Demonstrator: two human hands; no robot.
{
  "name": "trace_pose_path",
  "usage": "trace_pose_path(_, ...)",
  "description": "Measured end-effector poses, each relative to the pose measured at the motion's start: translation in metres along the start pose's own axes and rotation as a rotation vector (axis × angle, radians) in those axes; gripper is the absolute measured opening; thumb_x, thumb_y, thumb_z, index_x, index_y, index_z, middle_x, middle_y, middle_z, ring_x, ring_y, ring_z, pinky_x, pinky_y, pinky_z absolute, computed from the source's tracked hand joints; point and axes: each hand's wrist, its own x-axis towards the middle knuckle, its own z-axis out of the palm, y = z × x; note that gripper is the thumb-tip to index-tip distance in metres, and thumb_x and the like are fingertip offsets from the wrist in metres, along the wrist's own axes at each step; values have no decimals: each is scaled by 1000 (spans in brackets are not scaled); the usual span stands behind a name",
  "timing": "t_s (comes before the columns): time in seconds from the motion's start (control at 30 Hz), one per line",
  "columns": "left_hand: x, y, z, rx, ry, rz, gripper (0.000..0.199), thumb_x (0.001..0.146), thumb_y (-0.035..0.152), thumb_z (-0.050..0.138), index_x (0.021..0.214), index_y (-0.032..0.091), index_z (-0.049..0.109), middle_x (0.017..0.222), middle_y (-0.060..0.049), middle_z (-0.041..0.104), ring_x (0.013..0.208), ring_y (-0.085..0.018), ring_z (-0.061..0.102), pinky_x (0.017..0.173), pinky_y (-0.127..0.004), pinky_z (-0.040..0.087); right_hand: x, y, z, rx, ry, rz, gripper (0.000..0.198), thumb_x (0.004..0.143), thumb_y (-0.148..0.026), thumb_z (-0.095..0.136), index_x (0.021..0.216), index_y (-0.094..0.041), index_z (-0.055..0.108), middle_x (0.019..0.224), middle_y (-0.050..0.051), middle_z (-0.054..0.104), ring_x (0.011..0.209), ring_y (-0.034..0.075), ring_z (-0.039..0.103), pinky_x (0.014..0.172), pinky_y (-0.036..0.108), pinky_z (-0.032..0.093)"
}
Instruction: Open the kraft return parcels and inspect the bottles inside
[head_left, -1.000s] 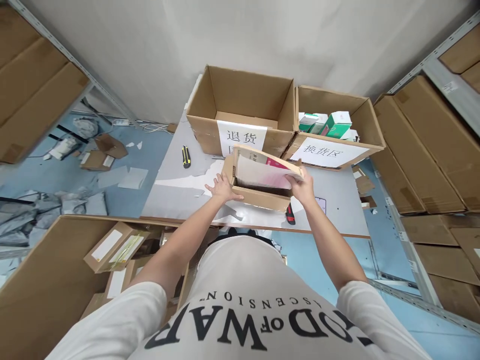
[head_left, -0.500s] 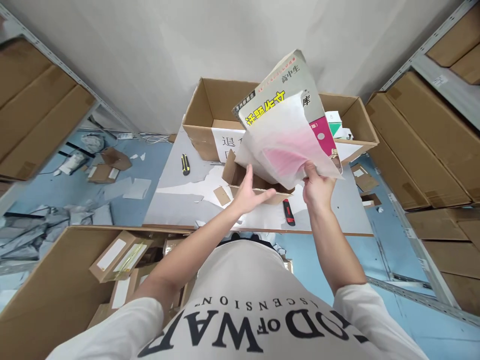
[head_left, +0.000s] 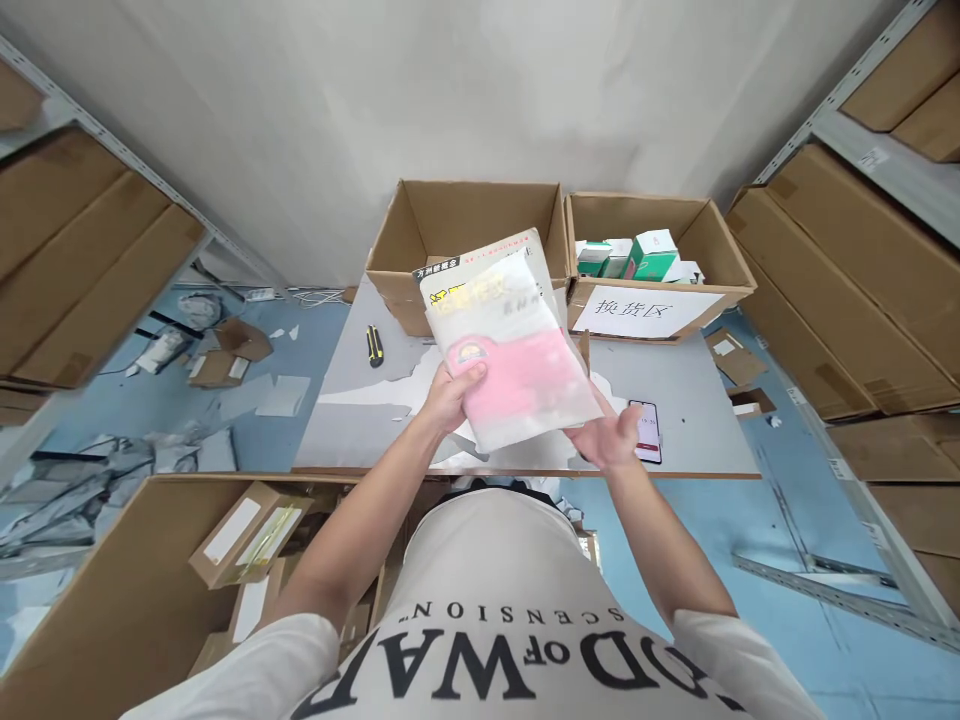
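Note:
A paperback book (head_left: pixel 439 290), its lower part under a whitish translucent sheet (head_left: pixel 517 400) with pink showing through, is held tilted above the table. My left hand (head_left: pixel 451 397) grips its left edge, thumb on top and fingers underneath. At the lower right corner is my right hand (head_left: pixel 609 432), palm up and thumb spread away, its fingertips partly hidden beneath the sheet. Behind the book, a small cardboard box (head_left: pixel 584 347) shows only an edge. A phone (head_left: pixel 646 432) with a lit screen lies just right of my right hand.
Two open cartons stand at the table's back: a left carton (head_left: pixel 401 300) and a right carton (head_left: pixel 724 275) holding several green-and-white boxes (head_left: pixel 652 257). A yellow-black box cutter (head_left: pixel 375 346) lies on the left. A large carton (head_left: pixel 97 600) with parcels stands at the lower left; shelves flank both sides.
The book has come down and toward me, turning flatter. My left hand has gone from empty to gripping its left edge; my right hand has loosened and opened. The phone is now visible.

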Motion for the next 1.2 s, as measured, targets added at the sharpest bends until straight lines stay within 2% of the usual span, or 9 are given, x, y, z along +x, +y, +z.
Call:
trace_pose_path(0.07,0,2,-10,26,-37,-49,52,57,41,86,97,15,66,93,-7,73,85,-23,70,78,-35,57,9,-13,-5,-54,-42,42,95,64,-94,34,126,-25,56,124,13,64,119,29,58,92,45,51)
trace_pose_path(0.17,-3,1,-18,56,-111,-80,48,59,40,85,97,14,69,92,-7,74,84,-23,70,75,-32,57,30,-28,1,-175,66,-29,74,63,-71,70,120,-25,58,124,10,65,113,26,62,95,42,50)
trace_pose_path(0.23,-6,0,-21,82,-174,-89,47,61,39,84,98,15,70,97,-8,74,89,-24,70,77,-32,56,43,-33,9,-211,119,-87,70,62,-62,78,119,-25,58,125,9,64,113,26,61,96,40,50)
trace_pose_path(0.43,-9,2,-35,171,-316,-78,48,63,38,83,103,14,72,104,-12,73,104,-30,67,86,-36,55,59,-56,21,-133,74,-110,68,67,-68,69,119,-26,59,122,7,67,119,29,59,98,43,50)
trace_pose_path(0.6,-4,5,-42,134,-292,-66,49,63,42,83,101,13,72,104,-13,73,100,-29,69,88,-38,55,62,-61,28,-81,39,-29,55,67,-62,73,106,-24,65,107,6,72,110,29,64,91,45,54)
trace_pose_path(0.77,4,-1,-45,73,-164,-71,57,62,52,82,103,14,70,101,-12,74,99,-29,69,84,-38,57,72,-38,37,-89,90,-38,52,75,-66,64,107,-24,63,106,5,72,109,25,65,89,41,55)
trace_pose_path(0.97,16,14,-68,56,119,-29,61,62,64,76,97,14,68,90,-10,75,94,-28,71,83,-38,58,90,-35,36,-172,230,-159,55,79,-69,56,110,-23,60,109,7,72,110,26,64,90,43,55)
trace_pose_path(1.07,25,32,-105,116,260,46,60,60,60,79,96,14,67,85,-9,75,91,-26,71,81,-35,59,96,-44,27,-189,248,-186,53,79,-68,58,107,-23,61,105,7,73,110,26,65,91,43,55)
trace_pose_path(1.2,37,40,-186,337,437,74,52,70,56,72,95,11,66,79,-8,72,81,-23,70,74,-33,58,100,-46,15,-160,312,-214,48,78,-63,63,102,-21,62,101,7,74,106,27,67,89,44,56)
